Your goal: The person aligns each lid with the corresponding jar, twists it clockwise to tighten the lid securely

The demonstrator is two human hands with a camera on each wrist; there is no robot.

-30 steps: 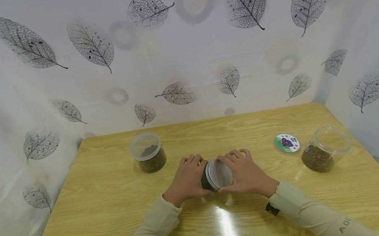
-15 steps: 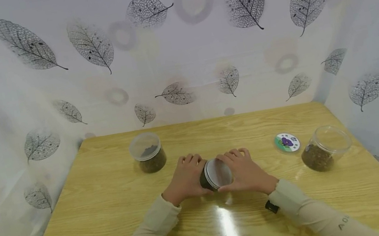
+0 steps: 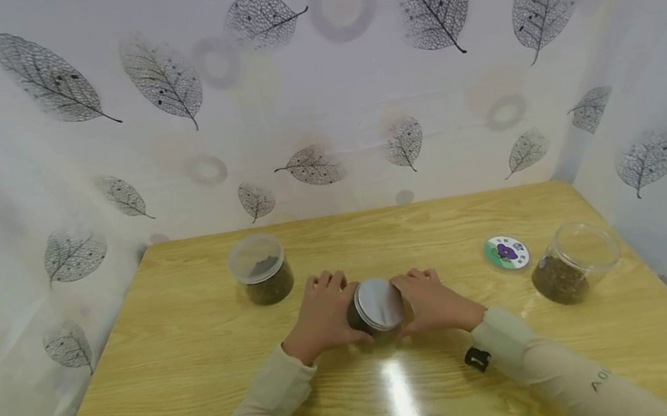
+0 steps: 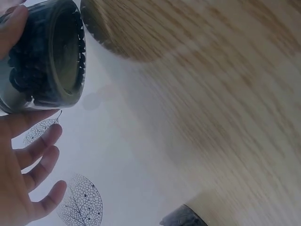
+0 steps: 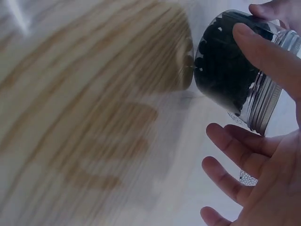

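Note:
A small clear jar (image 4: 33, 56), packed with dark bean-like pieces and topped by a silvery screw lid (image 3: 379, 303), is tilted just over the table, its lid toward the right. My left hand (image 3: 324, 316) grips its body, thumb on the near side and index finger across the far side; the other fingers spread free (image 4: 28, 174). Around the lid's right edge sits my right hand (image 3: 432, 305), fingers loosely bent and spread. Its thumb (image 5: 263, 52) crosses in front of the jar in the right wrist view, and in the head view a sliver of space shows between thumb and lid.
On the wooden table (image 3: 205, 391), a lidded jar with brown contents (image 3: 267, 278) stands back left. An uncovered jar of brown bits (image 3: 563, 276) is at the right, beside a round lid with a purple flower picture (image 3: 506, 252). Leaf-patterned cloth (image 3: 314, 93) surrounds the table.
My right hand has loosened from the lid and shifted slightly right, exposing more of the lid's top. The left hand and jar have moved slightly left.

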